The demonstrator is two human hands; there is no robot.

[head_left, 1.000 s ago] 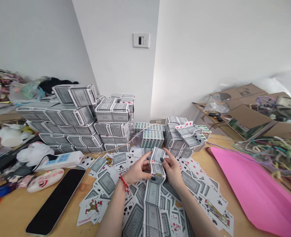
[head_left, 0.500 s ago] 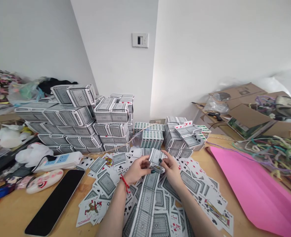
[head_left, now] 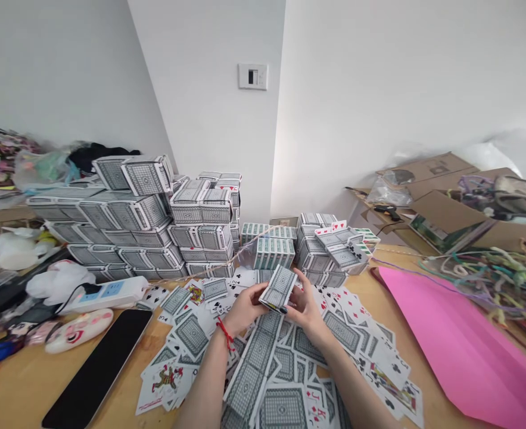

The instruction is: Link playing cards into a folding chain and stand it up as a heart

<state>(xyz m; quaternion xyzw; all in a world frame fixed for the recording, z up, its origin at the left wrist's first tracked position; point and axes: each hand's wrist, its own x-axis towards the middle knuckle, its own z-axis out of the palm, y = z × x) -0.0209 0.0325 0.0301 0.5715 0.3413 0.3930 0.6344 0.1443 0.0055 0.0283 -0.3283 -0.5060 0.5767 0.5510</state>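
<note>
Between my two hands is a small folded playing-card box (head_left: 280, 287), its patterned grey-green back facing up. My left hand (head_left: 247, 308) grips its left side, a red string bracelet at the wrist. On the right side, my right hand (head_left: 306, 305) holds it with fingers behind and thumb near the lower edge. Below the hands runs a long strip of joined cards (head_left: 254, 363), lying over loose playing cards (head_left: 283, 408) spread face up and face down. A joker card (head_left: 167, 381) lies at the left of the spread.
Stacked card blocks (head_left: 133, 211) rise at the back left, with more card blocks (head_left: 316, 244) at the back right. Green-white card packs (head_left: 275, 253) stand between them. A black phone (head_left: 99, 366) and power strip (head_left: 115, 293) lie left, pink paper (head_left: 459, 345) right.
The card box has tilted and turned in my hands, showing more of its patterned face. My right fingers have shifted behind it. The joined strip below has swung slightly left.
</note>
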